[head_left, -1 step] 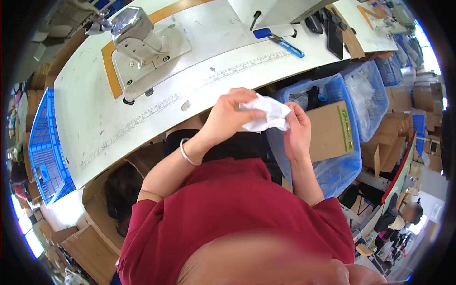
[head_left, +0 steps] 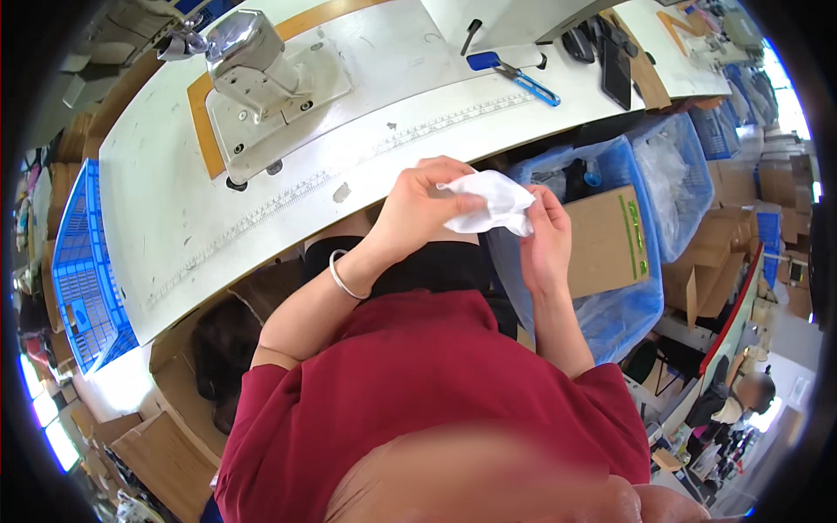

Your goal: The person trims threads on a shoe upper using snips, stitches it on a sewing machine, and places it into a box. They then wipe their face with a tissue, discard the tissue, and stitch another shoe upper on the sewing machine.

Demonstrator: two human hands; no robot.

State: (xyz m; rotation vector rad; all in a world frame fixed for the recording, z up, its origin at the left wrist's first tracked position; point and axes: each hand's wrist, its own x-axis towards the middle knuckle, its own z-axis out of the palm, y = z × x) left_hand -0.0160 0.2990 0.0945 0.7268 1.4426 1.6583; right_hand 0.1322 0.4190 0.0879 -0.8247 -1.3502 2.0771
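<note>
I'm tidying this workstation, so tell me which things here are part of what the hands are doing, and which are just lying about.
In use:
- small crumpled white cloth piece, held above the lap
- left hand, pinching it
- right hand, gripping its other edge

Lying about:
- grey metal sewing machine head
- blue-handled tool
- black flat phone-like slab
- brown cardboard sheet
- blue plastic crate
</note>
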